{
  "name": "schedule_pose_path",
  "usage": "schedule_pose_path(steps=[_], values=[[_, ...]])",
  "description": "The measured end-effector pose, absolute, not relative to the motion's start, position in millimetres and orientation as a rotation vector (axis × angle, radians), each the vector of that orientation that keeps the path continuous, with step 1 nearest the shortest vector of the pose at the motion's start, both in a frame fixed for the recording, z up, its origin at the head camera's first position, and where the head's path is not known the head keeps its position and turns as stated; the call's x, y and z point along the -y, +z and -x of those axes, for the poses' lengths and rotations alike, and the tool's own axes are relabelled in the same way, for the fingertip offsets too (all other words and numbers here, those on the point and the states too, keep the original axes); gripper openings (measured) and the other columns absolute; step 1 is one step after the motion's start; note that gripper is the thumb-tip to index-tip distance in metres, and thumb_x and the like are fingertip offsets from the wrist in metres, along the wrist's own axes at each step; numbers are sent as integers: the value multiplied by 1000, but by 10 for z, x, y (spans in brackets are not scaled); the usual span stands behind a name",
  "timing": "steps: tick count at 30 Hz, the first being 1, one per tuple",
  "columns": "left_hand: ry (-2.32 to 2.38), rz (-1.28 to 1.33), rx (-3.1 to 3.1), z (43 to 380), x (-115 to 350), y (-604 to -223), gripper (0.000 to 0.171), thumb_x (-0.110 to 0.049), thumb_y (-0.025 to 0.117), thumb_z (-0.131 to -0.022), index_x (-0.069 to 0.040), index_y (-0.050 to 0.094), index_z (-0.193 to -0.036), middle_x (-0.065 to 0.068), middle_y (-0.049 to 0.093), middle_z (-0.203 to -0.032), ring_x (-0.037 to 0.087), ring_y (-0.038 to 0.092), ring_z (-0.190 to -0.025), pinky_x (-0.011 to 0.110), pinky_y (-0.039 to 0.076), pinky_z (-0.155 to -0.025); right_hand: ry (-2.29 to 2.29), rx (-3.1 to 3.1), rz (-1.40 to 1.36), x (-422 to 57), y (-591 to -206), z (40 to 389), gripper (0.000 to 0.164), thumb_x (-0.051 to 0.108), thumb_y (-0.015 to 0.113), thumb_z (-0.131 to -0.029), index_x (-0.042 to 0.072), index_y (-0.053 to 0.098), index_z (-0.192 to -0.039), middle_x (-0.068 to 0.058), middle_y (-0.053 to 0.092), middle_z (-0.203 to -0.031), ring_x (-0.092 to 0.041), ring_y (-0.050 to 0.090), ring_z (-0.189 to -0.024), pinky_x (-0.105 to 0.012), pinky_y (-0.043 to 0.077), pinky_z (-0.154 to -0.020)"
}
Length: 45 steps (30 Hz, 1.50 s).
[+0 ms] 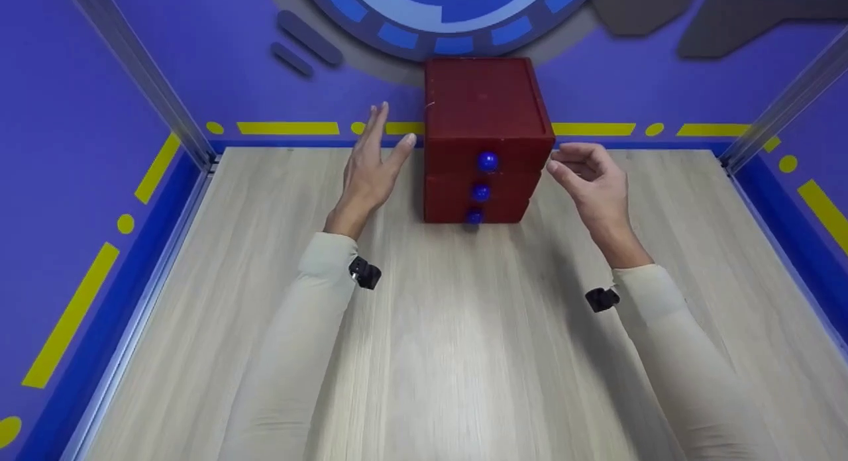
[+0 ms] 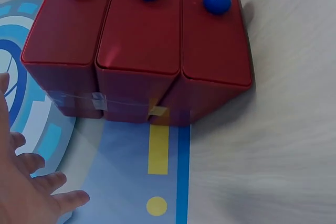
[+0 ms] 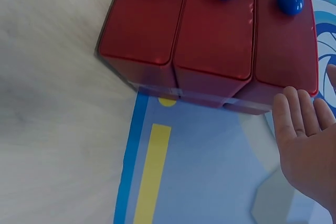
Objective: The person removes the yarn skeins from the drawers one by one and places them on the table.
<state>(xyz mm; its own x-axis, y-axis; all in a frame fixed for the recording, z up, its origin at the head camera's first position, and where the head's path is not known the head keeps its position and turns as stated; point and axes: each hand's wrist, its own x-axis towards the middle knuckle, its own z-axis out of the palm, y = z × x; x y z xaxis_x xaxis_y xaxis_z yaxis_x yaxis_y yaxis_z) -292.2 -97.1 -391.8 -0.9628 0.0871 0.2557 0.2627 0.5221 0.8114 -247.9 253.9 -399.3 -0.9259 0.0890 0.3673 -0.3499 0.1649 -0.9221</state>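
Observation:
A red drawer cabinet (image 1: 487,100) stands at the back of the table, with three stacked drawers, each bearing a round blue knob (image 1: 487,161). All three drawer fronts look closed. My left hand (image 1: 372,173) is held up to the left of the cabinet, fingers extended and thumb apart, touching nothing. To the right, my right hand (image 1: 596,186) is close to the upper front corner, fingers slightly bent. In the right wrist view its fingertips (image 3: 298,100) overlap the cabinet's edge; whether they touch it, I cannot tell. Both hands hold nothing.
The wood-grain table (image 1: 450,355) extends in front of the cabinet. A blue patterned back wall (image 1: 371,83) rises behind it, and side walls (image 1: 86,150) flank the table. Clear tape (image 2: 98,100) runs along the cabinet's side.

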Motion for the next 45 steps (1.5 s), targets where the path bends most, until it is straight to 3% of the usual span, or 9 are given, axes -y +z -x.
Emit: schedule_pose_path(steps=[8,15,26,32,36,39,45], values=[[-1531,255,2557,2955,874,-3902,81,-66,48,-105,-31,19,-172,-6,9,-177,16,10,-162,42,8,-129,1849,2089,-282,-2447,-4041,2479,41,13,80,-98,-3,68,-133,-18,72,-124,-23,69,-107,-26,56,-92],[-1680,214,2497,2990,814,-3890,79,-66,51,-105,-33,22,-171,-8,11,-177,9,12,-160,32,12,-128,1849,2097,-302,-2332,-4081,2486,40,15,80,-98,1,71,-134,-17,73,-123,-23,70,-107,-27,56,-96],[-1756,232,2439,3042,710,-3833,73,-58,56,-106,-31,31,-170,-8,21,-175,7,18,-158,25,16,-125,1889,2075,-289,-2092,-4114,2542,35,16,83,-96,0,75,-125,-15,74,-118,-22,70,-104,-26,58,-86],[-1804,209,2433,3042,626,-3795,72,-57,58,-106,-32,34,-169,-9,28,-173,10,21,-158,31,18,-127,1898,2057,-307,-2018,-4156,2558,36,13,85,-94,-1,74,-125,-15,74,-118,-24,70,-104,-29,58,-91],[-1877,209,2396,3054,589,-3792,69,-55,60,-105,-34,37,-167,-8,32,-171,12,28,-156,34,26,-125,1914,2056,-333,-1977,-4174,2563,37,10,86,-92,-2,74,-125,-15,75,-118,-24,71,-106,-30,58,-92],[-1926,222,2367,3068,579,-3790,67,-51,61,-107,-31,39,-167,-7,33,-171,11,34,-153,27,32,-120,1921,2056,-340,-1942,-4178,2567,37,9,86,-92,-3,74,-125,-17,74,-118,-24,70,-107,-30,58,-93],[-1993,230,2322,3088,545,-3796,64,-43,61,-109,-24,40,-166,-2,34,-171,11,32,-154,21,32,-118,1918,2048,-338,-1894,-4178,2568,36,8,85,-92,-5,74,-124,-19,74,-118,-23,70,-105,-29,58,-92]])
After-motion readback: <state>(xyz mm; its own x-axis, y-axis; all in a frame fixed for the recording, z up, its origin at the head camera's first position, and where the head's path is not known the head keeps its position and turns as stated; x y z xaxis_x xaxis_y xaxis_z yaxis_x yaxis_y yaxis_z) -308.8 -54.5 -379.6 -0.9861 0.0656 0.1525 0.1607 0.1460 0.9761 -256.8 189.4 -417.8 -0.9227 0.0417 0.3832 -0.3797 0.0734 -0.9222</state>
